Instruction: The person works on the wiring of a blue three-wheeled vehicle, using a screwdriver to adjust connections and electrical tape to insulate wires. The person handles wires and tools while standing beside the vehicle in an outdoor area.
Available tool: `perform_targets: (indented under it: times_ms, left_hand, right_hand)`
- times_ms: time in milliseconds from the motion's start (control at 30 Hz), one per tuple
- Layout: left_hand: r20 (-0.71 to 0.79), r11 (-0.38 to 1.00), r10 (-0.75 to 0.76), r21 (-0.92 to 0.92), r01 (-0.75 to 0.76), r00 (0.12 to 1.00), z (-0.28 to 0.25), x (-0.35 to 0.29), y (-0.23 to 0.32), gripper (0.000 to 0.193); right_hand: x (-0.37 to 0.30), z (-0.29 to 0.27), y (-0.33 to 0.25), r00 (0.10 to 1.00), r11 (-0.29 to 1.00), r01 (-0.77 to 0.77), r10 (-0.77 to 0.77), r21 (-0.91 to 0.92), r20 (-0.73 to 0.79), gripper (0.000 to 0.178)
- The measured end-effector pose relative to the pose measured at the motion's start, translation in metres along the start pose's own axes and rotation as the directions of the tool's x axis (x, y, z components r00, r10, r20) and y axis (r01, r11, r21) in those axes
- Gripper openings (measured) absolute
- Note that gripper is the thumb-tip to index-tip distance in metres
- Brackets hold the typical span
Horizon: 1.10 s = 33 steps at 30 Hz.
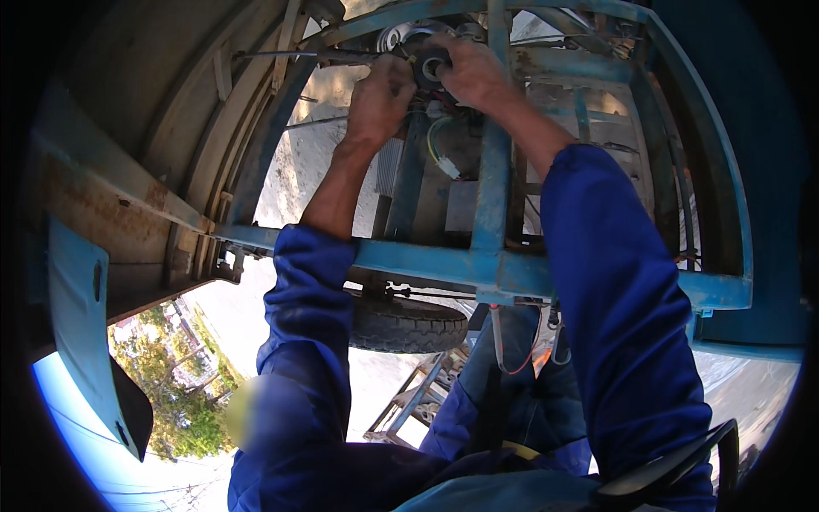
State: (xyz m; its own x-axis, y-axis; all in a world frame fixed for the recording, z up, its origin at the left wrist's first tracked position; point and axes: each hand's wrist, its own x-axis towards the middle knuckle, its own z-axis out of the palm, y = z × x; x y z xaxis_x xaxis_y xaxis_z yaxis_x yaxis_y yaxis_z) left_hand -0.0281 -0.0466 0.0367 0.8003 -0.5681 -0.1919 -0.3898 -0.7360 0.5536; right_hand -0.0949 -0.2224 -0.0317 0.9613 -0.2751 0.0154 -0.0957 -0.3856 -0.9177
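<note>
Blue sleeves (618,282), 2 of them, are filling the lower middle of the frame nearest the camera, crossing over a horizontal blue crossbar (409,254). At the far left, a rusty panel (107,218) is bounding the space. Right of it, pale ground (294,175) is showing through a gap, leaving room beside the left forearm. At upper centre, the left hand (380,101) is bending its fingers into a narrow curl, just beside the left edge of a black round part (421,68); whether it is gripping anything, I cannot tell. Facing the camera, the part is showing a pale ring, with wires and a white connector (448,167) hanging below. The right hand (471,75) is holding the part by its right side, fingers bent narrowly over the edge. Its wrist is crossing an upright blue bar (491,196). Farther right, a curved blue frame rail (723,162) is marking the outer edge, with gaps lying between.
</note>
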Motion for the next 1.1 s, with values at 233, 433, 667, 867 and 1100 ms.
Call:
perform_targets:
  times_ms: [233,433,667,867,1100]
  left_hand:
    - [0.064,0.995,0.076,0.065,-0.081,0.995,-0.002,-0.003,-0.005,0.026]
    - [0.008,0.907,0.231,0.359,-0.218,0.973,0.003,0.000,-0.002,0.023]
    - [0.081,0.966,0.027,0.255,-0.047,0.996,0.004,0.019,-0.012,0.023]
    - [0.162,0.988,-0.154,0.009,0.154,0.975,0.002,0.031,-0.029,0.022]
    - [0.096,0.993,-0.076,-0.085,0.084,0.992,0.006,0.030,-0.036,0.022]
  right_hand:
    - [-0.006,-0.013,0.003,1.000,1.000,-0.006,0.005,-0.021,-0.014,0.038]
    - [0.001,-0.012,0.008,0.962,0.926,-0.266,0.236,0.269,0.140,0.039]
    - [0.001,-0.014,0.003,0.905,0.787,-0.425,0.367,0.446,0.215,0.037]
    - [0.000,-0.014,-0.001,0.889,0.738,-0.457,0.388,0.497,0.243,0.040]
    - [0.002,-0.015,0.004,0.895,0.803,-0.439,0.350,0.403,0.275,0.047]
